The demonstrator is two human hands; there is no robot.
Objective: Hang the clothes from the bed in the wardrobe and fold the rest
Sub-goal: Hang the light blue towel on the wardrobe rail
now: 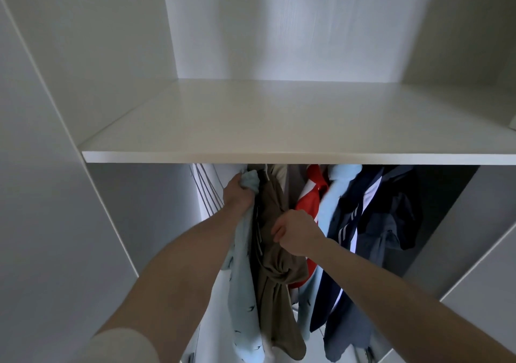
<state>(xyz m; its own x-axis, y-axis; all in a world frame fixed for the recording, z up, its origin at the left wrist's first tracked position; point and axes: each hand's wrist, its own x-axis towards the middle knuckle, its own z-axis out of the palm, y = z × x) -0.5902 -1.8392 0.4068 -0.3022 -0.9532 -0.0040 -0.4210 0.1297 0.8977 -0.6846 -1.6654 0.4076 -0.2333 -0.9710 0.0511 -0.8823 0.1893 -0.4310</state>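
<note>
I look into a white wardrobe (111,223). My left hand (238,195) reaches up under the shelf and grips the top of a pale blue garment with small dark prints (244,292), which hangs down along my forearm. My right hand (294,234) is closed on an olive-brown garment (275,279) hanging just to the right of the blue one. Further right hang a red and white garment (311,195), a light blue shirt (333,195) and dark navy clothes (371,223). The rail and the hanger hooks are hidden behind the shelf edge.
A wide white shelf (279,122) spans the wardrobe above the hanging clothes. Several empty thin hangers (205,189) hang at the far left of the rail space. A white panel (480,292) stands at the right.
</note>
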